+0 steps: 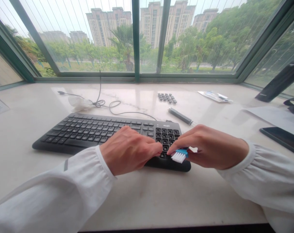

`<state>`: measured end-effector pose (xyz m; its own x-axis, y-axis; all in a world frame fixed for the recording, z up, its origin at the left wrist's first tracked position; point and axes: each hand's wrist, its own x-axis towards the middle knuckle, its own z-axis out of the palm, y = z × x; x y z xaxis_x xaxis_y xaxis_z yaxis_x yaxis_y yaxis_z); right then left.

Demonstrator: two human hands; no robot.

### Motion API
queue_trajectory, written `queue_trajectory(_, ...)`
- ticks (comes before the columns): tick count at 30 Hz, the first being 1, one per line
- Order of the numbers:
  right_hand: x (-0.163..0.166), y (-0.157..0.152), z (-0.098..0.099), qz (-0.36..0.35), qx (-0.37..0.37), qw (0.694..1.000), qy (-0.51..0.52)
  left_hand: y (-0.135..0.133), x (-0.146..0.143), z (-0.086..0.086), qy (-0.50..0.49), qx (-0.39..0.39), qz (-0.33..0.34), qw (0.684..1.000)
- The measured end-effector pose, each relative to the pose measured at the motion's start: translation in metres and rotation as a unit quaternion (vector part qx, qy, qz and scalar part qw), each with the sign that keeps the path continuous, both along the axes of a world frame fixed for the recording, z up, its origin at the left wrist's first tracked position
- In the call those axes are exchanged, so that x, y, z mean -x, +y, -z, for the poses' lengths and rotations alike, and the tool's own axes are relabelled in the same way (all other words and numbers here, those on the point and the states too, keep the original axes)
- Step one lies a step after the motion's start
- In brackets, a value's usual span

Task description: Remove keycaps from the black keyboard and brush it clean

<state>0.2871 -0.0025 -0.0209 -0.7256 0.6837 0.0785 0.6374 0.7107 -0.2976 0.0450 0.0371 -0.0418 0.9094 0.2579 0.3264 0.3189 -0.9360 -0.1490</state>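
A black wired keyboard (88, 131) lies on the pale marble sill (28, 168). My left hand (130, 149) rests over the keyboard's right part, fingers curled and tips pressed at the number pad's lower edge. My right hand (207, 147) is closed around a small blue brush with white bristles (179, 155), held at the keyboard's right front corner, bristles pointing down and left. Several loose black keycaps (167, 97) lie in a cluster behind the keyboard. A dark slim tool (180, 116) lies between the keycaps and the keyboard.
The keyboard's cable (105, 104) coils behind it beside a crumpled white wrapper (79, 103). A flat packet (215, 96) lies at the back right. A dark stand (278, 82), paper sheet (270, 117) and dark tablet (283, 138) sit at the right. Windows border the sill.
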Motion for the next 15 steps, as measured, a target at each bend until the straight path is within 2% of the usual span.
queue_trajectory(5, 0.0001, 0.0002, 0.0006, 0.009, -0.02, 1.0, -0.008, -0.0021, -0.0027, 0.0024, -0.017, 0.025, -0.016, 0.999)
queue_trajectory(11, -0.0021, 0.0, -0.0009, 0.018, -0.048, 0.999, -0.015, -0.0032, -0.0027, 0.0039, -0.019, 0.02, -0.025, 0.999)
queue_trajectory(15, -0.0025, 0.0014, -0.0014, 0.091, -0.112, 0.989, 0.009, -0.0026, -0.0026, 0.0044, -0.016, 0.001, -0.019, 1.0)
